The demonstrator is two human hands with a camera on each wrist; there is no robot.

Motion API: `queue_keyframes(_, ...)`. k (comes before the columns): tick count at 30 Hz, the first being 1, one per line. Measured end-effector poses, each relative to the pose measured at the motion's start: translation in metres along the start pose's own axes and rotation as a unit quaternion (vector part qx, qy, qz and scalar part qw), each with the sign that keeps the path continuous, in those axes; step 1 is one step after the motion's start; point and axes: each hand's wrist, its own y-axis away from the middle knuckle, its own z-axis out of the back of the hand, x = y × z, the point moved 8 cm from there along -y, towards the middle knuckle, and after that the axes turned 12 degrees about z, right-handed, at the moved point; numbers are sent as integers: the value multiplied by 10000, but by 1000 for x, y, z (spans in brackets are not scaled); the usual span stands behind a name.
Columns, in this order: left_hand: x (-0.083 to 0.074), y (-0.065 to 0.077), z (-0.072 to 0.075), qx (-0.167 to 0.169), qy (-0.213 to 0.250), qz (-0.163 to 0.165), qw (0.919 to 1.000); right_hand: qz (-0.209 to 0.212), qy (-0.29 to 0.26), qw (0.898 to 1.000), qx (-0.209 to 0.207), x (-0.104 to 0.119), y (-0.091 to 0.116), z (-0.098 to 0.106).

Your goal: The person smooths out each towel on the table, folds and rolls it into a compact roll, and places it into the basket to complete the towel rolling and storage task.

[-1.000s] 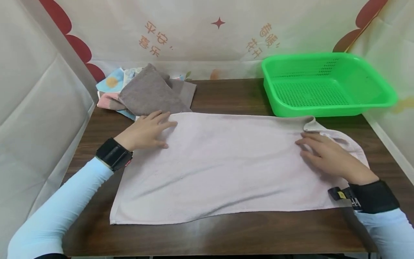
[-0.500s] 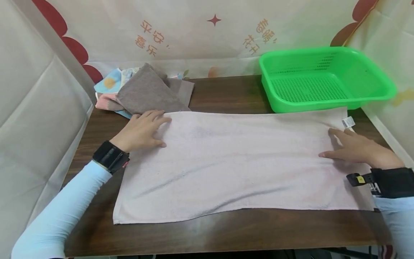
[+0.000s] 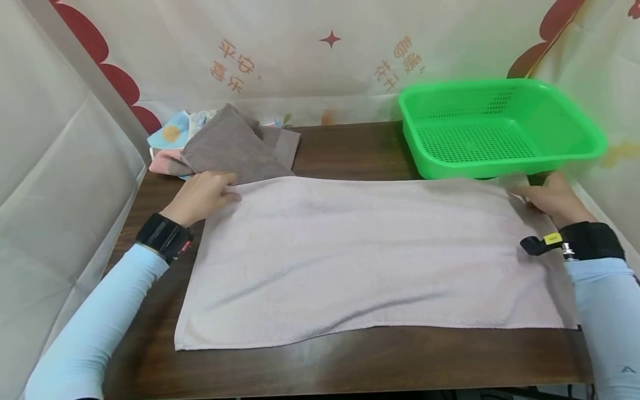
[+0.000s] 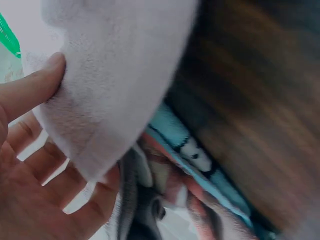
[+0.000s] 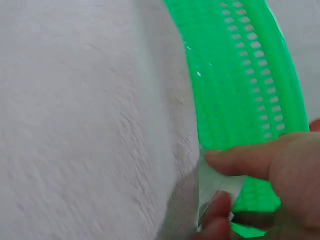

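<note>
A pale pinkish-white towel [image 3: 370, 255] lies spread across the table, with shallow creases toward its near edge. At its far left corner, my left hand [image 3: 202, 195] holds the cloth between thumb and fingers; the left wrist view has the thumb over the towel [image 4: 115, 75] and the fingers behind it. My right hand [image 3: 556, 199] pinches the far right corner beside the green basket. There, the right wrist view shows a white label [image 5: 215, 182] between thumb and fingers, at the edge of the towel [image 5: 90, 120].
The green plastic basket [image 3: 500, 166] stands at the back right, close to the towel's far edge. A pile of cloths, with a grey towel [image 3: 235, 147] on top, sits at the back left. Brown table [image 3: 350, 366] shows along the front. White printed curtains [image 3: 330, 72] enclose the back and sides.
My right hand has straightened the folded right end, then moved to the far right corner and taken hold there. My left hand has slid slightly left and now grips the far left corner.
</note>
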Motion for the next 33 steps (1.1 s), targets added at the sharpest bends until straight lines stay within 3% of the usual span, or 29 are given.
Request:
queue_keyframes(4, 7, 8, 8, -336, 119, 7, 9994, 3, 212, 9991, -366, -1, 13, 22)
queue_keyframes(6, 11, 11, 18, -559, 167, -14, 9983, 286, -222, 9974, -624, 4, 20, 33)
queue_keyframes(7, 14, 13, 23, -662, 203, -20, 9976, 512, -715, 9930, -790, 9, 23, 37)
queue_keyframes(10, 22, 17, 39, -927, 350, -81, 9950, 1241, -2047, 9642, -1144, 25, 28, 48)
queue_keyframes(13, 31, 13, 53, -1093, 530, -72, 9926, 1744, -2863, 9319, -1388, 39, 29, 57)
queue_keyframes(16, 42, 7, 63, -1202, 678, 127, 9904, 1834, -2542, 9373, -1526, 50, 24, 65)
queue_keyframes(18, 49, 3, 71, -1285, 779, 358, 9880, 1701, -2109, 9488, -1621, 58, 19, 70)
queue_keyframes(20, 54, -1, 81, -1494, 831, 553, 9837, 1587, -1734, 9565, -1725, 66, 14, 74)
queue_keyframes(22, 58, -3, 95, -1779, 933, 631, 9776, 1627, -1475, 9573, -1878, 72, 11, 78)
queue_keyframes(25, 62, -2, 114, -2199, 1147, 740, 9659, 1933, -1251, 9487, -2166, 77, 7, 83)
queue_keyframes(28, 65, 7, 123, -2331, 1393, 777, 9593, 2199, -1037, 9403, -2380, 77, 8, 86)
queue_keyframes(30, 62, 18, 123, -2189, 1427, 694, 9628, 2254, -1060, 9374, -2435, 70, 12, 87)
queue_keyframes(32, 56, 32, 119, -1980, 1466, 427, 9682, 2347, -1744, 9280, -2308, 57, 19, 84)
queue_keyframes(33, 52, 42, 116, -1866, 1444, 256, 9714, 2605, -1995, 9192, -2179, 51, 25, 81)
